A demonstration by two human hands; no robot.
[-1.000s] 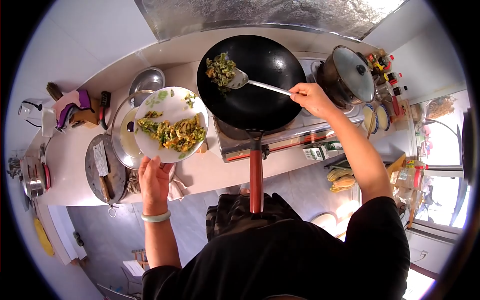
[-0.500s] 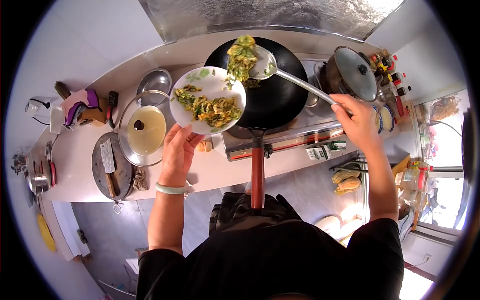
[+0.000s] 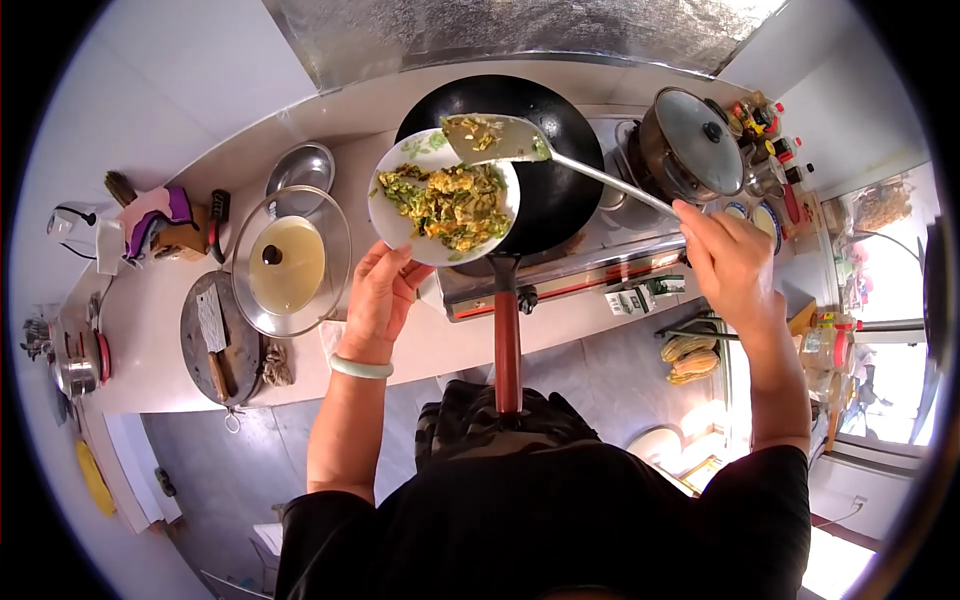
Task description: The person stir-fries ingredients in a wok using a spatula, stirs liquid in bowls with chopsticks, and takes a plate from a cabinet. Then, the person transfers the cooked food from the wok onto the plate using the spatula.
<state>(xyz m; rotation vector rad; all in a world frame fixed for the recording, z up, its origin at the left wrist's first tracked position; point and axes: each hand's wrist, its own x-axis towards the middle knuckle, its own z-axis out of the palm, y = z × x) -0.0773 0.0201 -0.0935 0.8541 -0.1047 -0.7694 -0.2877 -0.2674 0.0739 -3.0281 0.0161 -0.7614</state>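
Note:
My left hand [image 3: 382, 300] grips the near rim of a white plate [image 3: 420, 150] with green leaf prints, holding it tilted over the wok's left side. A heap of cooked egg with chopped greens [image 3: 450, 210] lies on the plate. My right hand [image 3: 728, 262] is closed round the handle of a metal spatula [image 3: 515, 140]. The spatula's blade is over the plate's far edge, with a few bits of food stuck to it. Beneath them sits a black wok [image 3: 555, 200], its brown handle [image 3: 508, 350] pointing toward me.
The wok rests on a gas stove [image 3: 470, 305]. To its right stands a lidded pot [image 3: 692, 150]. On the left are a glass lid [image 3: 290, 260] over a bowl, a metal bowl [image 3: 303, 168], and a round chopping board [image 3: 240, 345] bearing a cleaver [image 3: 212, 322].
The food on the spatula has dropped onto the plate, making the heap bigger. The plate has shifted right, and the spatula blade has tilted with only scraps left on it.

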